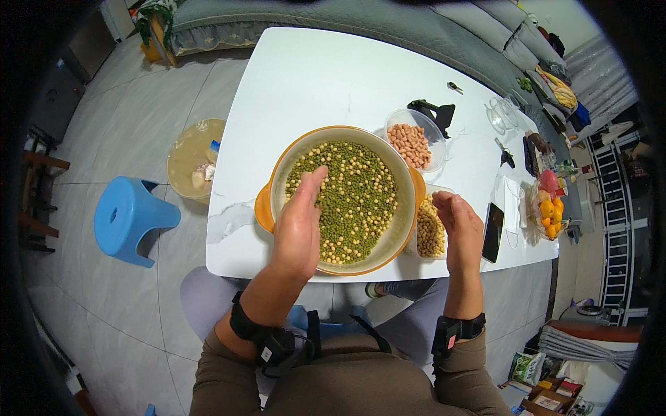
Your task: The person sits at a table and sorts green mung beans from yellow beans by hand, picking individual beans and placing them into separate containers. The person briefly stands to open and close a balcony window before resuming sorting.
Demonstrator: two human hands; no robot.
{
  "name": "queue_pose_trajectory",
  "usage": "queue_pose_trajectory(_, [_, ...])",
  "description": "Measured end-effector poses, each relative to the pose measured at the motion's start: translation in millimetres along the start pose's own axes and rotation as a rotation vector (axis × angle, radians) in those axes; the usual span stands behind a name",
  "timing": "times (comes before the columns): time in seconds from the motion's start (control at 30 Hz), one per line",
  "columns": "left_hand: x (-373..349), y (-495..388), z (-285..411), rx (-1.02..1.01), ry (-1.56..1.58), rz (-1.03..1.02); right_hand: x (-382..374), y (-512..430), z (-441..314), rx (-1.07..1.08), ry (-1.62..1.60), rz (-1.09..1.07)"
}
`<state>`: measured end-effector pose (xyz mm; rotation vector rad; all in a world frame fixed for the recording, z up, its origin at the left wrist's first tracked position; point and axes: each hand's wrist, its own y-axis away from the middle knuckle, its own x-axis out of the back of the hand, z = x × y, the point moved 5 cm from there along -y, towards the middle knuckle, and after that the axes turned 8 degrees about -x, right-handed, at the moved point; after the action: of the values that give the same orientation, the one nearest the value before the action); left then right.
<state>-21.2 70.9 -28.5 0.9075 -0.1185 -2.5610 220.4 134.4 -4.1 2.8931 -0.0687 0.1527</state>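
Before me stands a round ceramic pot (285, 156) with an orange rim and two side handles. Green mung beans (346, 205) cover its bottom, with pale yellow soybeans scattered among them. My left hand (296, 229) is held edge-on over the pot's left side, fingers straight and nothing in it. Just right of the pot, my right hand (460, 234) is raised, palm turned inward, also without anything in it. Beside it a clear plastic container holds more soybeans (431, 231), partly hidden by the pot. Behind that, pinkish peanuts (408, 145) lie in a round clear tub (438, 145).
The white table (312, 78) also bears a black stand (439, 114), keys (504, 156), a smartphone (492, 234), a face mask (512, 208) and orange fruit (550, 216). On the floor to the left are a blue plastic stool (117, 218) and a lined waste bin (182, 161).
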Motion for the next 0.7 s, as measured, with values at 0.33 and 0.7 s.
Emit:
queue_pose_trajectory(0.33, [-5.4, -6.8, 20.9, -0.246, -1.249, -0.572, -96.6, 24.9, -13.9, 0.362, 0.921, -0.624])
queue_pose_trajectory(0.7, [-4.5, -10.4, -16.9, 0.120, -1.821, -1.126, -118.1, 15.3, 19.4, 0.245, 1.440, -0.679])
